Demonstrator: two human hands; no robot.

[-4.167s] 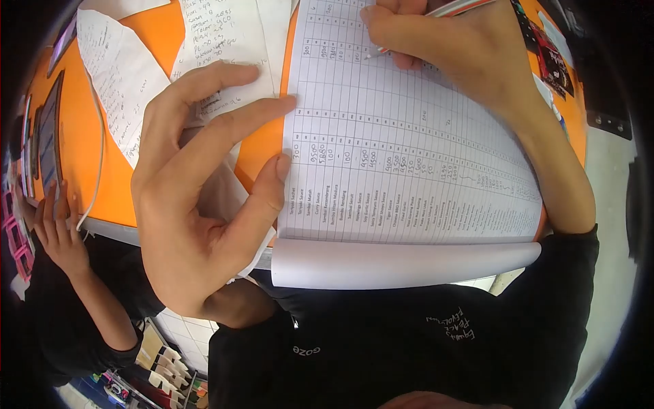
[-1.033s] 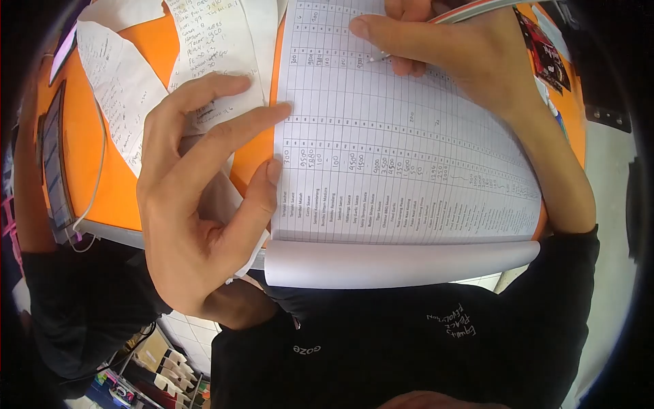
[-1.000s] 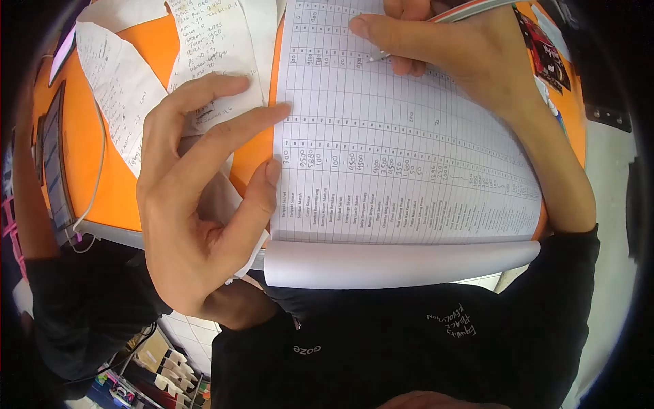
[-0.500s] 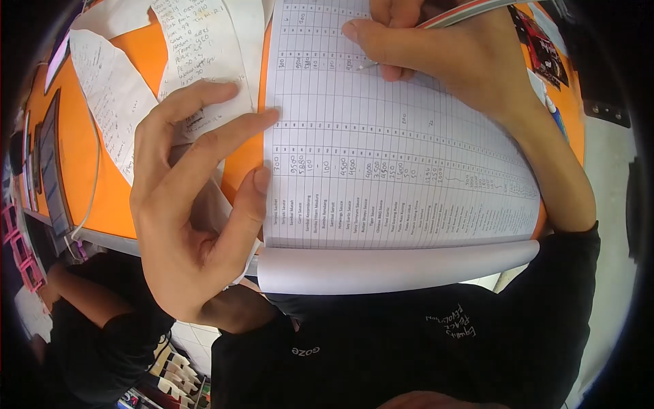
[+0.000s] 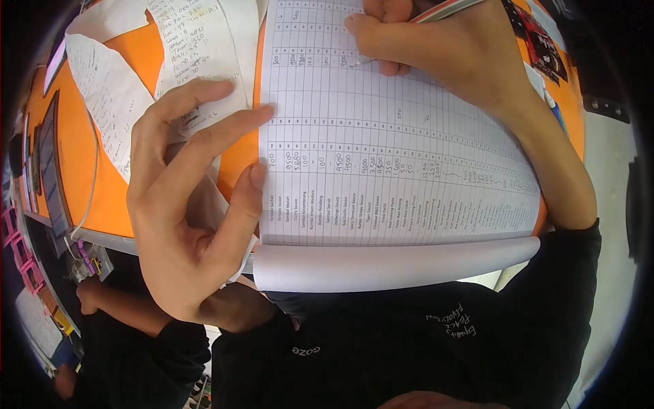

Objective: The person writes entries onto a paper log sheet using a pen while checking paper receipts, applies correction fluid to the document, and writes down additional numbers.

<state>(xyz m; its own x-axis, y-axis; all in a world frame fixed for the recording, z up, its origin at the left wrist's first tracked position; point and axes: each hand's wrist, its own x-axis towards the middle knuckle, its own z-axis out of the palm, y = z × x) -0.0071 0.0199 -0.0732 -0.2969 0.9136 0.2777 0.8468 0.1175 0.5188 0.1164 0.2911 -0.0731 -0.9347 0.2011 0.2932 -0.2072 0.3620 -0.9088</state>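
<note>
A printed table sheet (image 5: pixel 327 95) with handwritten figures lies in front of me, its near edge curling over in a white roll (image 5: pixel 395 269). My right hand (image 5: pixel 436 54) grips a pen (image 5: pixel 453 8) with a red and white stripe; the pen's tip touches a cell in an upper row of figures. Thumb and fingers spread apart, my left hand (image 5: pixel 194 191) rests along the sheet's left edge. Under and beside its fingers lie long strips of handwritten paper (image 5: pixel 197 41), partly covered by the hand.
The orange tabletop (image 5: pixel 109 198) shows around the papers, with a cable (image 5: pixel 93 163) across its left part. At the right edge are dark red packets (image 5: pixel 538 41) and a blue pen (image 5: pixel 558 116). Another person's arm (image 5: pixel 122 307) is at lower left.
A small fresh mark appears at the pen tip, and my right hand has shifted slightly. My left hand and the sheet moved slightly left. The other person's arm moved right and down.
</note>
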